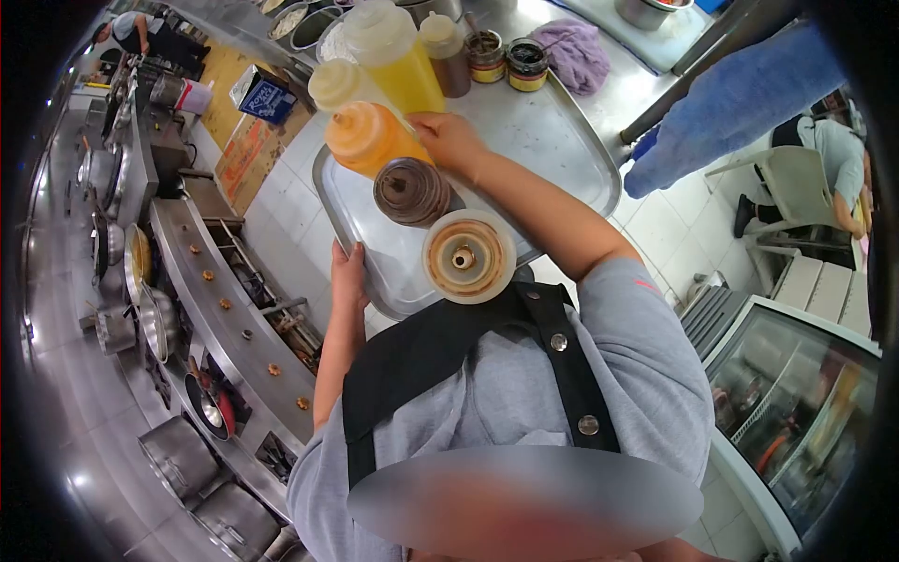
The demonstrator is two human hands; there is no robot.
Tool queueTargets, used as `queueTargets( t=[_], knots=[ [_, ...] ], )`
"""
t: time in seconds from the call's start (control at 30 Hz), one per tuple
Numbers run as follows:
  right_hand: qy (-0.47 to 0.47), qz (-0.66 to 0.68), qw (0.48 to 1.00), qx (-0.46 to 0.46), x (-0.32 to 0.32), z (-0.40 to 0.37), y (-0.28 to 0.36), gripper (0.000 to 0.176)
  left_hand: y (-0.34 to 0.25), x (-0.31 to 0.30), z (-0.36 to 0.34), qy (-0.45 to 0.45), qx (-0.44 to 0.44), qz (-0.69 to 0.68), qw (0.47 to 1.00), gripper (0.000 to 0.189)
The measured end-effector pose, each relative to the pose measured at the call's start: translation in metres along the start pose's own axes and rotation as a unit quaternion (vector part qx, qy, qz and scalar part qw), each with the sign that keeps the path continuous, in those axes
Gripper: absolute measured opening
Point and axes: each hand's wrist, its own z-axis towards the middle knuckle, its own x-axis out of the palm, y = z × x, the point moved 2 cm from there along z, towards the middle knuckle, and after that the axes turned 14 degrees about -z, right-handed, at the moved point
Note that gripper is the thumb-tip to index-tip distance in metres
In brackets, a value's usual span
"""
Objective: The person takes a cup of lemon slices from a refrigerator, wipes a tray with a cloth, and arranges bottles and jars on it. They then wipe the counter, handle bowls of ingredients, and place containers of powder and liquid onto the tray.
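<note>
A metal tray (552, 140) carries several squeeze bottles. My left hand (347, 272) grips the tray's near left edge, thumb on top. My right hand (448, 140) reaches across and is closed against the side of the orange bottle (361, 139); whether it grips that bottle is hidden. Behind stand a large yellow bottle (398, 66) and a smaller pale yellow one (334, 86). Nearer to me are a dark brown bottle (409, 192) and a round-topped pale bottle (468, 255) with brown residue. A brown bottle (445, 56) and two open jars (486, 58) are at the tray's far side.
A purple cloth (573, 56) lies beyond the tray, and a blue cloth (740, 98) hangs at the right. On the left runs a stove (229, 309) with pans. A glass-topped fridge (796, 403) is at lower right. One person (150, 37) stands far left; another (829, 159) sits at right.
</note>
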Motion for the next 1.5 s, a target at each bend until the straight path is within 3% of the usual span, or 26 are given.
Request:
queueTargets(
  t=[0.03,0.23,0.43,0.53,0.63,0.73,0.83,0.93,1.03,1.23,1.33,1.43,1.5],
  knots=[
    [-0.023,0.005,0.999,-0.03,0.003,0.001,0.0,0.027,0.001,0.0,0.001,0.001,0.002,0.002,1.0,0.031],
    [0.033,0.058,0.998,0.02,0.006,0.004,-0.004,0.032,-0.002,0.002,-0.002,0.002,0.002,0.0,1.0,0.033],
    [0.015,0.038,0.999,-0.024,0.005,0.001,0.001,0.028,0.001,-0.001,0.001,0.005,0.006,0.015,1.0,0.03],
    [0.038,0.035,0.998,0.041,-0.001,0.0,-0.002,0.024,0.001,-0.001,0.002,0.002,0.007,0.01,1.0,0.028],
    [-0.208,0.006,0.977,0.056,-0.002,0.001,-0.024,0.024,0.004,-0.005,0.003,0.006,0.014,0.002,1.0,0.029],
    [-0.201,-0.067,0.977,-0.003,0.003,0.004,-0.033,0.029,0.004,-0.007,0.005,0.024,0.016,0.027,0.999,0.03],
    [-0.178,-0.044,0.983,0.022,0.008,0.004,-0.036,0.027,-0.001,0.001,-0.001,-0.002,0.0,0.019,1.0,0.03],
    [-0.149,-0.115,0.98,-0.064,0.007,0.002,-0.037,0.031,0.0,-0.001,0.001,0.003,-0.003,0.018,1.0,0.034],
    [-0.248,-0.086,0.962,-0.069,0.004,0.004,-0.024,0.035,-0.002,0.002,-0.002,-0.009,-0.007,0.029,1.0,0.035],
    [-0.16,-0.061,0.985,-0.007,0.001,0.005,-0.02,0.04,-0.007,0.008,-0.006,-0.006,0.0,0.034,0.999,0.037],
    [-0.177,-0.039,0.983,-0.026,0.003,0.006,-0.029,0.042,-0.005,0.006,-0.004,0.011,0.009,0.004,1.0,0.036],
    [-0.311,-0.052,0.949,0.011,-0.014,0.015,-0.036,0.05,-0.006,0.005,-0.004,0.008,0.0,0.02,1.0,0.035],
    [-0.292,-0.081,0.953,0.011,-0.018,0.019,-0.037,0.056,-0.004,0.001,-0.003,0.014,-0.006,0.031,0.999,0.038]
  ],
)
